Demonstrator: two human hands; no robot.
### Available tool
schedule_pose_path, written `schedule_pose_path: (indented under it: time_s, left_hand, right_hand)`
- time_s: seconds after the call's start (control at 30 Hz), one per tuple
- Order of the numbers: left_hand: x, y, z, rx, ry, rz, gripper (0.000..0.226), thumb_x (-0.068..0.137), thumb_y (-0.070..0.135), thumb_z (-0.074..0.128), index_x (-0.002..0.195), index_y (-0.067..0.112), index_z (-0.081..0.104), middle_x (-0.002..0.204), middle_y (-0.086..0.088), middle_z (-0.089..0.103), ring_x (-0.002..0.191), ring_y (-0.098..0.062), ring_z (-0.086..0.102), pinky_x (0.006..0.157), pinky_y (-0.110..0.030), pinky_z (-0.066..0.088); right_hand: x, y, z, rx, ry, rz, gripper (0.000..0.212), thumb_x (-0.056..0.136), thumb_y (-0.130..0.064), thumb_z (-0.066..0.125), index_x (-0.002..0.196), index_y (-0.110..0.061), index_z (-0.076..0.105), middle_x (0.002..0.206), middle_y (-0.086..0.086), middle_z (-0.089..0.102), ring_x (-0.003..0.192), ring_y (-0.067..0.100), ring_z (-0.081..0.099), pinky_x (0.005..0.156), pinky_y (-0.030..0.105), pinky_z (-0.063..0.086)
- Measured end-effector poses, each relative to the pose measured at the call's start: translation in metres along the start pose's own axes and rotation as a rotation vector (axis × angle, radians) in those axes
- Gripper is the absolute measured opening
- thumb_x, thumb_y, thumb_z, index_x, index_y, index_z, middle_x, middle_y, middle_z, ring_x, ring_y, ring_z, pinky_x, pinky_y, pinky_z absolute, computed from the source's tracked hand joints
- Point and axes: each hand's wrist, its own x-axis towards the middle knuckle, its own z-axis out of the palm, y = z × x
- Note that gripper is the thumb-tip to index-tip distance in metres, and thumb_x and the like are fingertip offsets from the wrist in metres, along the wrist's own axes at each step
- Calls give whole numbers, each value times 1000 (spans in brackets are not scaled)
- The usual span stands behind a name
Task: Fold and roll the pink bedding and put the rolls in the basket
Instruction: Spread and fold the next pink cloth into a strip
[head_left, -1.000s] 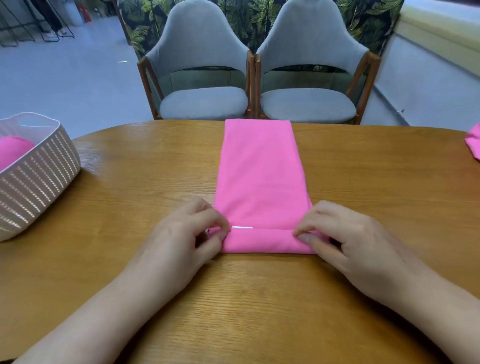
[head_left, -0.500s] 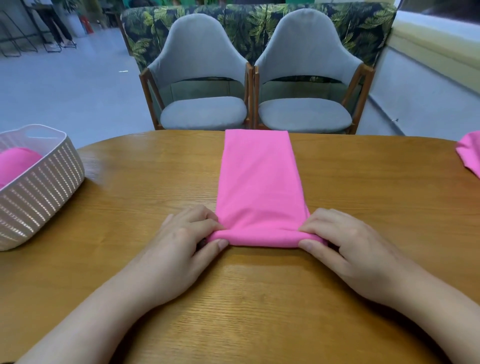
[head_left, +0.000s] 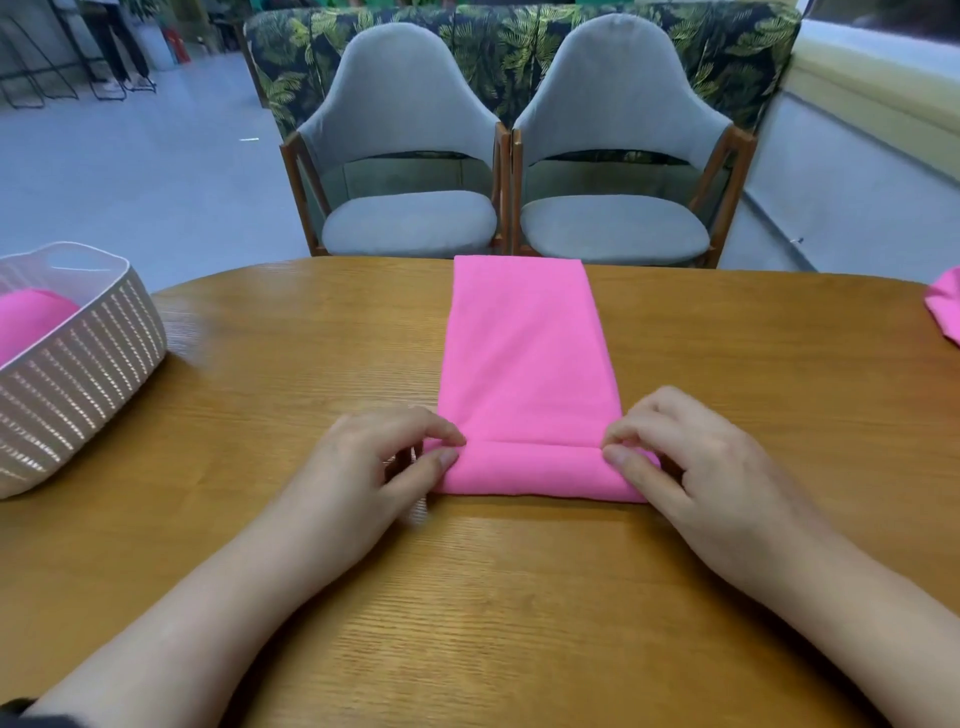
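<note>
**Pink bedding: one roll banked, the second barely begun**

Pink bedding (head_left: 527, 358) lies as a long folded strip down the middle of the tabletop (head_left: 260, 374), its far end reaching the edge nearest the two grey chairs (head_left: 410, 156). The folding of this piece looks done; the rolling has only started, with a single short turn formed at the near end of the strip.

The left hand (head_left: 363, 467) pinches the left end of that turn between thumb and curled fingers, and the right hand (head_left: 691, 462) pinches the right end the same way.

Well to the left of the strip stands the basket (head_left: 98, 364), with one pink roll (head_left: 31, 322) already inside. Far to the right of the strip, another pink piece (head_left: 945, 306) lies crumpled at the tabletop's edge, apparently still unfolded.

Left to do, by my reading: finish this roll, basket it, then handle the crumpled piece.
</note>
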Motion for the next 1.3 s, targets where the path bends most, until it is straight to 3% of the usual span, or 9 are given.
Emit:
schedule_pose_path:
  time_s: [0.2, 0.4, 0.5, 0.77, 0.87, 0.93, 1.07, 1.17, 1.3]
  left_hand:
    - [3, -11, -4, 179, -76, 109, 43, 87, 61, 54, 113, 33, 74, 107, 23, 54, 104, 1, 53, 88, -42, 47]
    - [6, -16, -5, 292, -181, 93, 57, 79, 67, 56, 128, 38, 64, 119, 28, 51, 115, -1, 48, 93, -47, 42]
    - [7, -13, -4, 336, -191, 93, 54, 82, 66, 51, 129, 39, 60, 123, 28, 51, 116, 0, 46, 93, -40, 40]
    - [7, -2, -1, 222, -48, 81, 34, 89, 58, 50, 107, 35, 67, 91, 28, 60, 90, 9, 51, 80, -20, 33]
    - [3, 3, 2, -26, -43, -48, 9, 92, 38, 67, 101, 36, 68, 82, 15, 66, 71, -1, 58, 68, -19, 37]
    - [4, 5, 3, -171, -52, -130, 11, 94, 26, 66, 100, 35, 65, 76, 1, 66, 61, -8, 60, 64, -25, 42]
    - [11, 7, 5, -229, -4, -227, 9, 96, 23, 61, 94, 32, 63, 75, -7, 65, 60, -19, 65, 61, -22, 43]
    - [15, 9, 10, -209, 28, -273, 13, 94, 23, 63, 85, 32, 63, 69, -5, 66, 55, -19, 63, 56, -25, 43]
    - [19, 6, 11, -101, 87, -262, 15, 89, 25, 70, 76, 31, 67, 70, 9, 64, 56, -9, 59, 60, -22, 42]
  right_hand:
    - [8, 4, 0, -38, -33, -164, 28, 92, -26, 46, 101, -27, 73, 101, -22, 56, 98, 9, 55, 85, 20, 42]
    - [7, 13, -4, -113, -214, -128, 45, 84, -64, 55, 122, -41, 61, 116, -29, 50, 111, 2, 52, 92, 30, 43]
    - [9, 12, -2, -116, -189, -120, 40, 89, -64, 48, 120, -42, 61, 113, -29, 52, 107, 0, 52, 89, 31, 44]
    - [6, 4, -8, 44, -130, 34, 34, 85, -68, 43, 111, -49, 56, 100, -34, 60, 104, -14, 50, 85, 9, 36]
    - [2, 1, -11, 227, -110, 127, 20, 88, -56, 58, 105, -46, 57, 82, -15, 65, 81, 2, 58, 70, 13, 40]
    - [4, -3, -11, 321, -73, 167, 13, 90, -44, 66, 100, -39, 58, 73, 1, 63, 63, 7, 52, 62, 15, 39]
    - [11, -5, -5, 299, -12, 221, 14, 90, -41, 68, 94, -33, 57, 64, 4, 63, 50, 6, 45, 54, 21, 36]
    - [11, -3, -1, 163, 63, 227, 21, 85, -51, 67, 89, -32, 59, 64, -3, 58, 54, 11, 48, 55, 27, 36]
    - [11, 0, 0, 31, 129, 85, 6, 88, -38, 66, 87, -32, 63, 92, -16, 54, 79, 9, 56, 72, 15, 41]
